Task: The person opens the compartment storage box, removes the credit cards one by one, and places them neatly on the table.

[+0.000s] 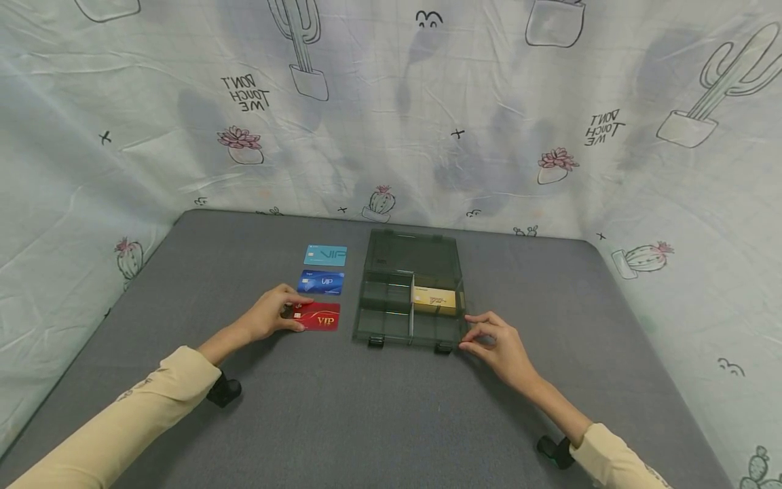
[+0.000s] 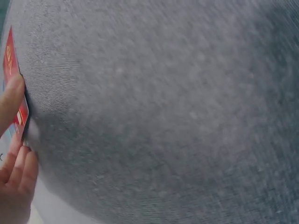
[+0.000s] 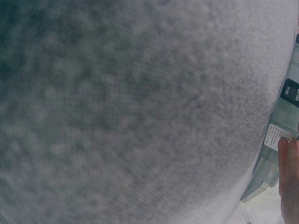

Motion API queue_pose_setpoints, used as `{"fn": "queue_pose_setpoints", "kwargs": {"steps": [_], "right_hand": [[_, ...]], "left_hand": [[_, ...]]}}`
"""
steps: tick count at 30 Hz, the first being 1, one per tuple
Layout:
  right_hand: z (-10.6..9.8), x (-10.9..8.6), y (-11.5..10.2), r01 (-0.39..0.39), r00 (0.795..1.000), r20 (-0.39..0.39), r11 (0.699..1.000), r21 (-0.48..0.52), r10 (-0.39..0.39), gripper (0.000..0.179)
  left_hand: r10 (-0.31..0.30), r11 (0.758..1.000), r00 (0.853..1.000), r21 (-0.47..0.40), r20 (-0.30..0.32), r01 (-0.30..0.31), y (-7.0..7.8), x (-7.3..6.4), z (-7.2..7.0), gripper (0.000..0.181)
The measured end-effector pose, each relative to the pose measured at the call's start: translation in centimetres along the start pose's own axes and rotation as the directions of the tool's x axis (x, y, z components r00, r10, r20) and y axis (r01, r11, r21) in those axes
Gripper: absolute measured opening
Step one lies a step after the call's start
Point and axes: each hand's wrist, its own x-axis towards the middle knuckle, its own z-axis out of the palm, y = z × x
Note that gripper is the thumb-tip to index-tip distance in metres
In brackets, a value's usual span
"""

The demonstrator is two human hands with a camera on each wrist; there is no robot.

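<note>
At the left, my left hand (image 1: 269,314) pinches a red VIP card (image 1: 320,317) by its left edge, thumb and fingers at opposite corners. Above it lie a dark blue VIP card (image 1: 321,282) and a light blue VIP card (image 1: 326,255). To the right is a dark translucent divided storage box (image 1: 383,324), its lid (image 1: 415,257) laid back. A gold card (image 1: 434,299) sits in its upper right compartment. My right hand (image 1: 497,346) has its fingertips at the box's right side, near a white label (image 3: 276,136) in the right wrist view.
Grey cloth covers the table (image 1: 391,421). Behind and at both sides hangs a pale curtain (image 1: 391,122) printed with cacti. Two black clasps (image 1: 376,342) jut from the box's front edge. A dark wrist device (image 1: 225,391) hangs under the left sleeve.
</note>
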Motion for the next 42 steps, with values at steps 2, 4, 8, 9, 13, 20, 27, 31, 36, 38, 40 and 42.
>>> {"fn": "queue_pose_setpoints", "kwargs": {"steps": [2,4,8,9,13,20,27,31,36,38,40,42], "right_hand": [[0.0,0.0,0.0,-0.002,1.0,0.0,1.0,0.001,0.002,0.017],[0.0,0.0,0.1,-0.004,1.0,-0.001,1.0,0.006,0.004,0.017],[0.0,0.0,0.0,0.0,1.0,-0.003,1.0,0.017,0.0,0.016],[0.0,0.0,0.0,0.001,1.0,-0.004,1.0,0.02,-0.001,0.016],[0.0,0.0,0.1,0.006,1.0,-0.009,1.0,0.021,-0.006,0.015],[0.2,0.1,-0.5,0.012,1.0,-0.028,1.0,0.0,-0.012,0.019],[0.1,0.1,-0.7,0.011,1.0,-0.02,1.0,-0.003,-0.011,0.018],[0.3,-0.2,0.5,0.011,1.0,-0.016,1.0,-0.004,-0.011,0.018],[0.2,-0.1,0.4,0.01,1.0,-0.014,1.0,0.01,-0.01,0.017],[0.2,-0.1,0.4,0.011,1.0,-0.014,1.0,0.017,-0.011,0.017],[0.2,-0.1,0.4,0.012,1.0,-0.016,1.0,0.019,-0.012,0.016],[0.2,-0.1,0.4,0.014,1.0,-0.018,1.0,0.02,-0.014,0.016]], "left_hand": [[0.006,1.0,1.0,0.013,-0.005,-0.005,-0.2,0.1,0.1,0.049],[0.02,1.0,1.0,0.024,-0.003,-0.02,-0.6,0.1,0.2,0.05],[0.045,0.999,0.999,0.016,0.022,-0.045,-1.4,0.2,0.2,0.057],[0.049,0.999,0.998,0.011,0.03,-0.05,-1.6,0.2,0.1,0.059],[0.078,0.997,0.995,-0.033,0.058,-0.076,-2.2,0.3,-0.2,0.057],[0.102,0.992,0.992,-0.084,0.078,-0.096,-2.5,0.6,-0.4,0.05],[0.085,0.993,0.993,-0.085,0.088,-0.077,-2.9,0.6,-0.4,0.05],[0.073,0.991,0.993,-0.118,0.092,-0.062,-3.1,0.7,-0.4,0.051],[0.063,0.987,0.993,-0.156,0.102,-0.047,-3.4,0.8,-0.6,0.052],[0.061,0.986,0.993,-0.163,0.102,-0.044,-3.5,0.8,-0.6,0.052],[0.056,0.984,0.993,-0.172,0.099,-0.039,-3.5,0.8,-0.6,0.052],[0.058,0.983,0.993,-0.179,0.098,-0.04,-3.5,0.8,-0.6,0.052]]}}
